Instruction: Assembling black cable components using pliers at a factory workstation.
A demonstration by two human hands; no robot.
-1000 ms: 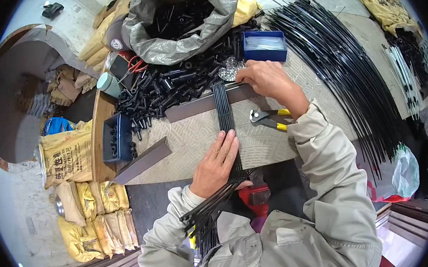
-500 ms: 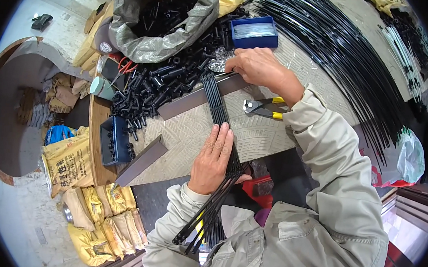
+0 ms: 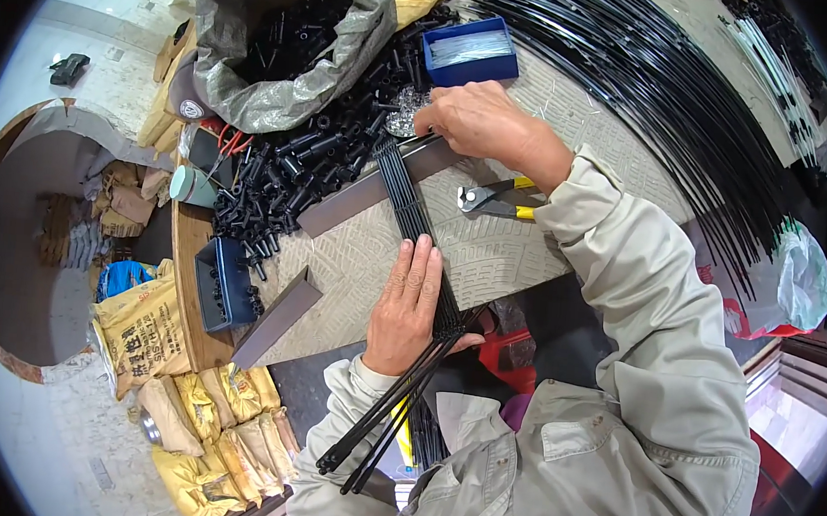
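Note:
My left hand [image 3: 406, 307] lies over a flat row of thin black rods [image 3: 402, 195], fingers stretched along the top and the thumb coming out beneath on the far side. The rods' upper ends rest across a grey metal angle bar [image 3: 345, 203], while their lower ends fan out over my left forearm. My right hand [image 3: 488, 121] is bent with its fingers closed at the right end of the bar, beside a heap of small clear pieces [image 3: 406, 112]. Whatever its fingertips hold is hidden. Yellow-handled end-cutting pliers [image 3: 480, 200] lie just below my right wrist.
Black tubular parts [image 3: 295, 168] pile up below a grey sack [image 3: 286, 96]. A blue box [image 3: 471, 59] holds clear strips. Long black rods [image 3: 636, 91] curve along the right. A second angle bar [image 3: 277, 317] and a dark blue bin [image 3: 223, 283] sit near the table's left edge.
The view has shifted slightly, so the table's things appear a little further left. Both hands keep nearly the same places on the rods and at the bar.

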